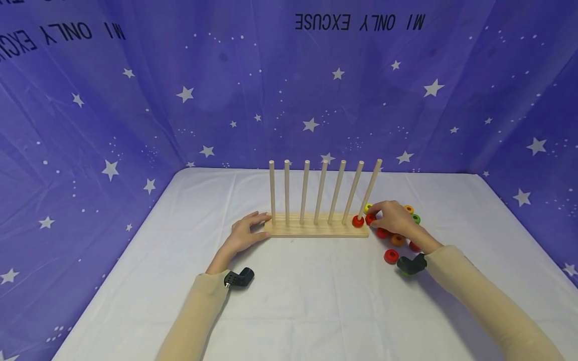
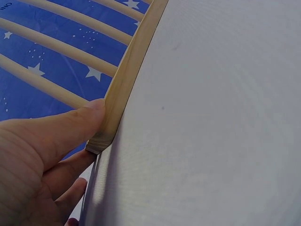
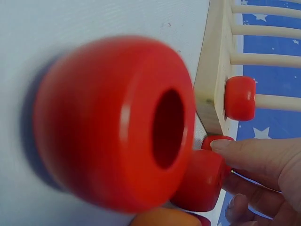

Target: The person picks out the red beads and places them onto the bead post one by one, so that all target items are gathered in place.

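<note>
A wooden pegboard [image 1: 316, 230] stands on the table with a row of several upright pegs. My left hand [image 1: 243, 234] grips its left end, the thumb [image 2: 80, 125] on the front edge and the fingers behind. On the rightmost peg, one red bead [image 1: 358, 222] sits down at the base. My right hand [image 1: 394, 219] is just past the board's right end, pinching another red bead [image 3: 219, 140] low by the table between thumb and fingers. Part of that bead is hidden by the fingers.
Loose beads lie around and under the right hand: several red, an orange bead [image 1: 398, 240], a green bead [image 1: 416, 218] and a yellow bead [image 1: 368, 207]. A red bead [image 1: 391, 256] lies nearest the front. A blue star-patterned curtain [image 1: 271, 100] surrounds the white table [image 1: 307, 301].
</note>
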Demonstrator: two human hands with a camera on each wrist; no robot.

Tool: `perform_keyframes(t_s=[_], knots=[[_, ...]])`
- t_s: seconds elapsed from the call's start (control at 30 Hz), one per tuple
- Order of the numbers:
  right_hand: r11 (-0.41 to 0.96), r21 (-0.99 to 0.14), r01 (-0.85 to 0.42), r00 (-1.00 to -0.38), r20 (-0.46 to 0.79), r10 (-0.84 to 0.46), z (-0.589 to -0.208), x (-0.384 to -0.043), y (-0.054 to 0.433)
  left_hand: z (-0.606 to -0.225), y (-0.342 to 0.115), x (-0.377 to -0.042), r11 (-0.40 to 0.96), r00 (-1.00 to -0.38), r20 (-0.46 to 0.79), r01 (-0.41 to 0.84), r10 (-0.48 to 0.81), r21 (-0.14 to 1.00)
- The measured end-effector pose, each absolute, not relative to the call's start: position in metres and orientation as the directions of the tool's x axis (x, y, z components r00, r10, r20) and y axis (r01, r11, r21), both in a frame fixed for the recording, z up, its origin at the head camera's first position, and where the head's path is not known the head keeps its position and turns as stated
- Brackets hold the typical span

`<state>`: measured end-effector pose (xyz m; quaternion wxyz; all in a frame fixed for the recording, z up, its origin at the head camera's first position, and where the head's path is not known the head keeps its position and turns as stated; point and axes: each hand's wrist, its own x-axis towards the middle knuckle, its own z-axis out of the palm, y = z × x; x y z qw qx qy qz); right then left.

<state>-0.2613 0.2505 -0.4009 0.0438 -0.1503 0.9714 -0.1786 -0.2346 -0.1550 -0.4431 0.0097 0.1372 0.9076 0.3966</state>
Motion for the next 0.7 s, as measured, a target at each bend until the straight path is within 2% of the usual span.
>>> perform_keyframes(t_s=[0.7], knots=[[0.885,-0.356,-0.301,-0.948,0.013,-0.317,-0.3949,-0.2545,0.2512,-0.4429,-0.1536,-0.2346,0.656,-0.963,0.099,0.243,0.249,0.714]])
